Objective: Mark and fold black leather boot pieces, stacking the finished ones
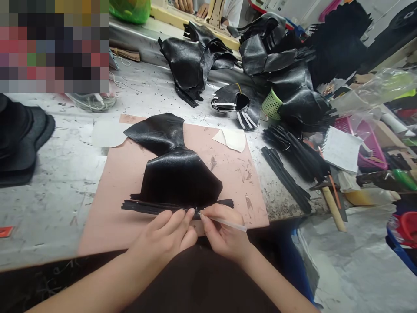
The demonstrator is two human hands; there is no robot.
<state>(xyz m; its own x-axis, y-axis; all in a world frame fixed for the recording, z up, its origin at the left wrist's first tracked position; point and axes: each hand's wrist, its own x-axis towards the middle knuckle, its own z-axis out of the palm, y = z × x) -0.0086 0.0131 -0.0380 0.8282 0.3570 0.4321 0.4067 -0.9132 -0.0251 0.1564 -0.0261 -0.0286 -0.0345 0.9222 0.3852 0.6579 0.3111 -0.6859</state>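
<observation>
On a pink board (243,187) lies a shaped black leather piece (182,176). Along its near edge runs a black strip (143,207) that looks like zipper tape. My left hand (171,228) presses and grips this strip near the board's front edge, its fingers bent and close together. Pinched in the fingers of my right hand (226,226) is a slim whitish pen (233,224). The pen's tip meets the strip just right of my left fingertips. My fingers partly cover the strip's middle.
Black leather pieces (185,61) are heaped at the back, beside a green perforated cup (272,104). At right lie bundled black strips (293,148), a notebook (340,148) and a wooden-handled hammer (334,208). Stacked black pieces (19,139) stand left. Another person's hands (192,6) show at the top.
</observation>
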